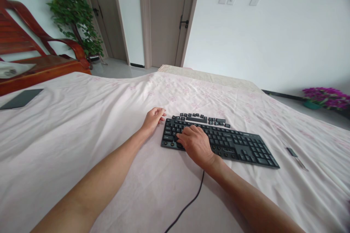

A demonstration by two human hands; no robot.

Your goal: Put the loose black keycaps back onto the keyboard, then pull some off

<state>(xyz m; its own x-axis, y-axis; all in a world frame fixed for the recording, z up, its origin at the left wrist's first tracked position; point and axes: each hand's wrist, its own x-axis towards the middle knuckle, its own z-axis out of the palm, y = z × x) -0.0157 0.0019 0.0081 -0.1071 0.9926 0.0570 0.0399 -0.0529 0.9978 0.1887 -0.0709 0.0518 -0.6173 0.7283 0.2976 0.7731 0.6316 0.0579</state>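
A black keyboard point(240, 142) lies at a slant on the bedspread, with several keys off along its near edge. My right hand point(195, 143) is over its left part, fingers bent down and drawn together at the keys; whatever sits between the fingertips is hidden. Just off the keyboard's far left corner, my left hand point(155, 118) rests on the cloth, loosely curled, with its fingers slightly apart and nothing visible in it. Loose black keycaps point(221, 120) stand in rows beyond the far edge, among them a long space bar point(196, 119).
A small tool with a dark handle and metal end point(297, 158) lies right of the keyboard. The keyboard's cable point(188, 205) runs toward me. A dark flat object point(22, 99) lies far left on the pale bedspread point(115, 109), near a wooden bench point(79, 56).
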